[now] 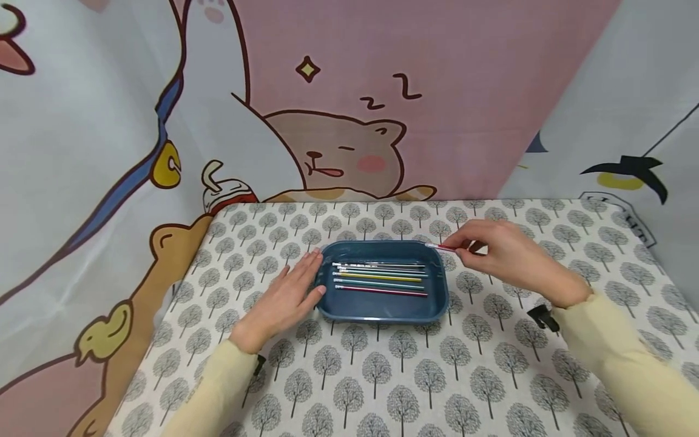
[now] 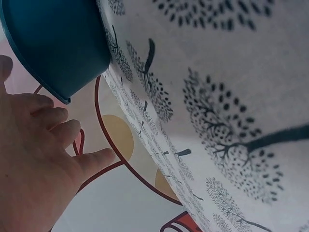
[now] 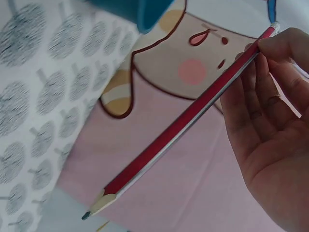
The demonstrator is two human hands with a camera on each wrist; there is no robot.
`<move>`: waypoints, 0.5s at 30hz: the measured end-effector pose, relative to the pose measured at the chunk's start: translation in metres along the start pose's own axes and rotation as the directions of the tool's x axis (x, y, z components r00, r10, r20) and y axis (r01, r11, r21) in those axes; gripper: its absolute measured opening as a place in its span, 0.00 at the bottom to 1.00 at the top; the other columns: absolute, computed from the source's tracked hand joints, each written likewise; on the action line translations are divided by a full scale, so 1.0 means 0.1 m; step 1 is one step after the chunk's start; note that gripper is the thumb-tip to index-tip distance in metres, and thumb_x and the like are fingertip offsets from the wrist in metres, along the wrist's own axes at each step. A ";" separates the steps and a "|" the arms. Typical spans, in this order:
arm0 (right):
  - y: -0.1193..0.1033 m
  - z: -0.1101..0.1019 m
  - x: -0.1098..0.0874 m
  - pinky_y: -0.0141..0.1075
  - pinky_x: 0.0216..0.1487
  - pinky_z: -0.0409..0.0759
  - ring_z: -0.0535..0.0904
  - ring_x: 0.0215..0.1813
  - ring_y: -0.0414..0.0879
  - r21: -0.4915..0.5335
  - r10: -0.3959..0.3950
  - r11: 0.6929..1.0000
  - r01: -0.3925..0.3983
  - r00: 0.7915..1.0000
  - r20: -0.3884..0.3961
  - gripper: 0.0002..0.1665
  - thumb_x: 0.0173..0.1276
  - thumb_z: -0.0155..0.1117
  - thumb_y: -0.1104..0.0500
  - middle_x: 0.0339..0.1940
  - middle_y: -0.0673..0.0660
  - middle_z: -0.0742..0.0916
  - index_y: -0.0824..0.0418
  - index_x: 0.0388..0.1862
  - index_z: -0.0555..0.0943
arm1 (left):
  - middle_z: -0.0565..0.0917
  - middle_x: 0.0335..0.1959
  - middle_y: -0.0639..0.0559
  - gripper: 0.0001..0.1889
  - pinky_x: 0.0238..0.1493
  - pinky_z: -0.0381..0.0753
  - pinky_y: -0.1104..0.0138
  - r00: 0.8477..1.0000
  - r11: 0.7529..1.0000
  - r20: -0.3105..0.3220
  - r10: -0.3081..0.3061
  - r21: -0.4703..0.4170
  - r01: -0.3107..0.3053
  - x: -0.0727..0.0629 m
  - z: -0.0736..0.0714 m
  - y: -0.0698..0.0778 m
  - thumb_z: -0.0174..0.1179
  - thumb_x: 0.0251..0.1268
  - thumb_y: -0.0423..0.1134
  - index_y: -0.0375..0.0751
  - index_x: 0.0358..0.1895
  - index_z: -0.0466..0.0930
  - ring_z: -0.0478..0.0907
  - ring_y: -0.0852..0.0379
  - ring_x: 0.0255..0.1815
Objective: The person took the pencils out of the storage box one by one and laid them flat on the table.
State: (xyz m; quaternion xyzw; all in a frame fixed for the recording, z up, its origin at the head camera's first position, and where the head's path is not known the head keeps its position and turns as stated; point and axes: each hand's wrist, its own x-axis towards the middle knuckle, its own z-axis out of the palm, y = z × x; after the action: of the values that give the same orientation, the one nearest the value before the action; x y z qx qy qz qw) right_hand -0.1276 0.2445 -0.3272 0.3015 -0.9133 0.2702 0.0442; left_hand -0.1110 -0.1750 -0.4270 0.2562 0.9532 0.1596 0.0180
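Between the thumb and fingers of my right hand [image 1: 499,252] is a red pencil [image 3: 181,124] with a silver stripe. In the right wrist view its sharpened dark tip points down and left, and the pinch is near its white eraser end. That hand is just beyond the right back corner of a dark blue tray [image 1: 382,313]. Several pencils [image 1: 382,278], among them red, yellow and green ones, lie side by side across the tray floor. My left hand [image 1: 284,300] lies with extended fingers at the tray's left rim, thumb over the edge.
A cloth printed with grey trees [image 1: 349,394] covers the table beneath the tray. Behind it hangs a curtain [image 1: 338,152] with a sleeping cartoon bear, and more printed fabric [image 1: 82,152] closes off the left side.
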 end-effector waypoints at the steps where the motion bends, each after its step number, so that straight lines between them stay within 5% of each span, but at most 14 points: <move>1: 0.03 0.00 -0.02 0.32 0.37 0.83 0.81 0.39 0.34 -0.008 0.008 1.000 -0.008 1.000 -0.004 0.17 0.69 0.68 0.68 0.43 0.39 0.89 0.49 0.48 0.90 | 0.51 0.85 0.47 0.35 0.78 0.55 0.37 1.000 1.000 0.000 0.002 0.000 -0.002 0.00 0.01 0.00 0.41 0.85 0.57 0.42 0.84 0.49 0.51 0.47 0.84; 15: 0.44 0.08 -0.29 0.34 0.37 0.85 0.80 0.38 0.33 -0.075 0.034 0.997 -0.036 0.999 -0.038 0.18 0.63 0.73 0.70 0.41 0.41 0.90 0.50 0.46 0.91 | 0.49 0.85 0.49 0.35 0.79 0.55 0.38 1.000 0.999 0.028 0.009 0.042 -0.011 -0.02 0.02 0.00 0.33 0.86 0.59 0.42 0.84 0.50 0.50 0.47 0.84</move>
State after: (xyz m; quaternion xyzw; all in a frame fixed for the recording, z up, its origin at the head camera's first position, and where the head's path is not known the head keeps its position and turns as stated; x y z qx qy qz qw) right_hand -0.1288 0.2849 -0.3612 0.2785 -0.9271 0.2418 0.0674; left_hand -0.1094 -0.1754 -0.4289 0.2635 0.9547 0.1357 0.0252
